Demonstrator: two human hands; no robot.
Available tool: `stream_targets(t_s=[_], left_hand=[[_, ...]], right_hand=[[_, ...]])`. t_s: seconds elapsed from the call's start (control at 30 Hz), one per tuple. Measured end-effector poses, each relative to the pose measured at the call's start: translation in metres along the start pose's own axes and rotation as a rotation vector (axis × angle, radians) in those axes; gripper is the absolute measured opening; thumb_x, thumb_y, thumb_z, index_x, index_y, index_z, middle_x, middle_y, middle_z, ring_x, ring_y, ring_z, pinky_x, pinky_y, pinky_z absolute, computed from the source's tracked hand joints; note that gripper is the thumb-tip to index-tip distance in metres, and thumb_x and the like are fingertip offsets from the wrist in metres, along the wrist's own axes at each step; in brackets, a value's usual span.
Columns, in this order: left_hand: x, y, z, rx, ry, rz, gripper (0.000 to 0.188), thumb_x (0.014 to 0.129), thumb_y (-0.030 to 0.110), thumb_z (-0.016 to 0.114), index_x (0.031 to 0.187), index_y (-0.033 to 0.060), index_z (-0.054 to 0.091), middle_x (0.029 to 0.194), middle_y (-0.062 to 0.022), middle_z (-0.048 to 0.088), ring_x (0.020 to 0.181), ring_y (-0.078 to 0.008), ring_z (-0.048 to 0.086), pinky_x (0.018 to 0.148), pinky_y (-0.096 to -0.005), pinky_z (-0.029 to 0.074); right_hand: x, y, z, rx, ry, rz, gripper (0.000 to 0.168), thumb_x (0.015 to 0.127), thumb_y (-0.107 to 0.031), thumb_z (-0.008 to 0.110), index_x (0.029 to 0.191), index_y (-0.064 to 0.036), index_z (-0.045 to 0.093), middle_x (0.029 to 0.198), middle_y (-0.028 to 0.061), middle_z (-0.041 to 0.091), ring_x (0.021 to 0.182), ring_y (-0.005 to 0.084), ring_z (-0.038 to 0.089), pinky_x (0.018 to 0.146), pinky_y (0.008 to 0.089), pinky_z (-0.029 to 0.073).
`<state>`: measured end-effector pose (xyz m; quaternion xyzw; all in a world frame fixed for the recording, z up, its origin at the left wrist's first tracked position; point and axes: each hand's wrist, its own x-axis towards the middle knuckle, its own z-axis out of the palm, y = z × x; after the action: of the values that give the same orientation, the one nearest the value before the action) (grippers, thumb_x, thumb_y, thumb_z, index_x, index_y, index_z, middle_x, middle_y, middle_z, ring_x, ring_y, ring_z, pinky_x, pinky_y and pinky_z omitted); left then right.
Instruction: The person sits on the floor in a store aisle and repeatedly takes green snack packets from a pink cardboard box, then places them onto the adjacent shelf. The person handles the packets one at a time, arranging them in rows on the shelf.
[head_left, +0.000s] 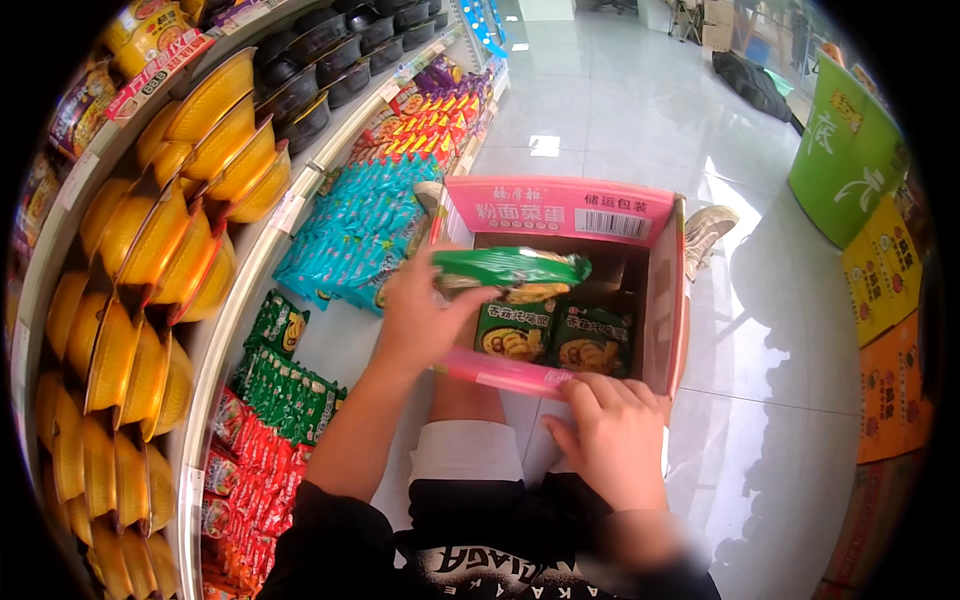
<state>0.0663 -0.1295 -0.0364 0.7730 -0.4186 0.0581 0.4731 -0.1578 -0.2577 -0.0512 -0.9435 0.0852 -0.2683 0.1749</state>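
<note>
Before me is a pink cardboard carton (559, 210) with its flaps open. My left hand (427, 307) grips green instant noodle packets (517, 266) above the carton's opening; motion blur hides how many there are. Inside, two green noodle packets lie side by side, the left packet (516, 330) and the right packet (592, 339). My right hand (611, 424) holds the carton's near flap (510, 369) by its edge. To the left, a row of upright green packets (289, 394) stands on the low shelf, with one packet (276, 324) leaning at its far end.
Turquoise packets (360, 229) and red packets (259, 480) flank the green row. Yellow bowl noodles (127, 330) and black bowls (322, 64) crowd the shelf above. A green bin-shaped display (840, 150) and yellow cartons (885, 270) stand at right, across the tiled floor (757, 345).
</note>
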Motion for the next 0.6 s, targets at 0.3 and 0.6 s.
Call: stream_targets(t_s=[0.3, 0.6], left_hand=[[-0.056, 0.010, -0.047, -0.597, 0.435, 0.151, 0.053, 0.076, -0.011, 0.079, 0.122, -0.0020, 0.054, 0.118, -0.0155, 0.067, 0.104, -0.0229, 0.067, 0.092, -0.0359, 0.055], [-0.096, 0.024, -0.035, -0.617, 0.131, 0.064, 0.054, 0.076, 0.005, 0.086, 0.119, 0.0013, 0.053, 0.115, -0.0238, 0.065, 0.102, -0.0250, 0.067, 0.088, -0.0366, 0.057]], right_hand=[[0.032, 0.025, 0.018, -0.044, 0.199, -0.029, 0.019, 0.078, -0.013, 0.075, 0.095, -0.007, 0.068, 0.088, 0.0041, 0.070, 0.086, 0.0229, 0.068, 0.089, 0.0411, 0.047], [0.017, 0.022, 0.018, 0.901, 0.320, -0.040, 0.050, 0.086, -0.025, 0.073, 0.126, 0.002, 0.061, 0.121, 0.0187, 0.069, 0.121, 0.0319, 0.063, 0.112, 0.0451, 0.039]])
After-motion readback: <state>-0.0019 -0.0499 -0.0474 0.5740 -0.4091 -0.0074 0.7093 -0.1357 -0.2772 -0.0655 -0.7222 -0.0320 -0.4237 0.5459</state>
